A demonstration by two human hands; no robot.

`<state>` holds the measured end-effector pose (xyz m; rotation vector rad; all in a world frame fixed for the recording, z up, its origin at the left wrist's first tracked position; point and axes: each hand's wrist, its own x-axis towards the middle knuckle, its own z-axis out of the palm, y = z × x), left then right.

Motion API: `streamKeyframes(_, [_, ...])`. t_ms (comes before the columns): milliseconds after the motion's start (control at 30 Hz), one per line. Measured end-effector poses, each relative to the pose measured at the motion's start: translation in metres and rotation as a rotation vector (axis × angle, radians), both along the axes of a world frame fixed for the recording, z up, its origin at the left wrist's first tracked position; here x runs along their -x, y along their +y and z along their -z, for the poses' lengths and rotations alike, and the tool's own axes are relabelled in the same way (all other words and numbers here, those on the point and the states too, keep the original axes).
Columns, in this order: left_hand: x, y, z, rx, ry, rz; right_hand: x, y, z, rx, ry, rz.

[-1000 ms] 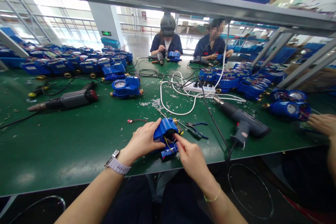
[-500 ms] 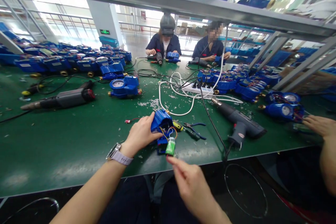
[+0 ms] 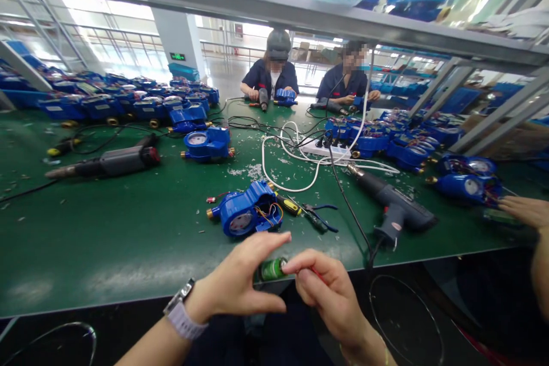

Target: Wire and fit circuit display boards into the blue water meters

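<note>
A green cylindrical battery [image 3: 273, 269] is in the air at the table's front edge, between my hands. My left hand [image 3: 234, 280] is open beside it, thumb and fingers spread apart; whether the palm touches the battery is hidden. My right hand [image 3: 326, 291] is closed, pinching the battery's red wire [image 3: 318, 274], with a fingertip at the battery's end. Just beyond lies a blue water meter [image 3: 242, 209] with brass ends, its compartment open and coloured wires showing. Right of the meter are a yellow-black screwdriver [image 3: 289, 205] and blue-handled pliers [image 3: 319, 217].
Heat guns lie left [image 3: 107, 163] and right [image 3: 394, 203] on the green table [image 3: 107, 240]. A power strip [image 3: 326, 150] with cables is behind. Blue meters crowd both sides. A neighbour's hand [image 3: 525, 210] is at far right; two people sit opposite. A shelf crosses overhead.
My left hand has let go of the meter and come to the battery. The battery has moved away from the meter toward me. The meter now lies turned on the table.
</note>
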<state>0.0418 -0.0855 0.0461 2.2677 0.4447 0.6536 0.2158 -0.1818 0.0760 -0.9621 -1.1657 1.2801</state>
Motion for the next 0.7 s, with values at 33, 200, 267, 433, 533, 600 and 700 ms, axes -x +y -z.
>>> streamKeyframes(33, [0.001, -0.011, 0.002, 0.09, -0.001, 0.025, 0.005, 0.002, -0.002, -0.028, -0.003, -0.028])
streamKeyframes(200, [0.02, -0.025, 0.011, 0.442, -0.064, -0.119, 0.013, 0.012, -0.002, -0.142, -0.124, 0.028])
streamKeyframes(267, [0.035, -0.016, 0.011, 0.641, -0.164, -0.191, 0.009, 0.014, 0.004, -0.182, -0.259, 0.173])
streamKeyframes(433, [0.07, 0.023, 0.002, 1.242, -0.659, -0.332, -0.014, 0.016, 0.037, -0.194, -0.57, 0.424])
streamKeyframes(533, [0.083, 0.05, -0.007, 1.392, -0.81, -0.429, -0.032, 0.013, 0.061, -0.165, -0.736, 0.484])
streamKeyframes(600, [0.088, 0.067, -0.011, 1.421, -0.825, -0.468, -0.043, 0.012, 0.076, -0.16, -0.857, 0.508])
streamKeyframes(700, [0.09, 0.091, -0.011, 1.366, -0.769, -0.543, -0.056, 0.013, 0.098, -0.205, -1.02, 0.554])
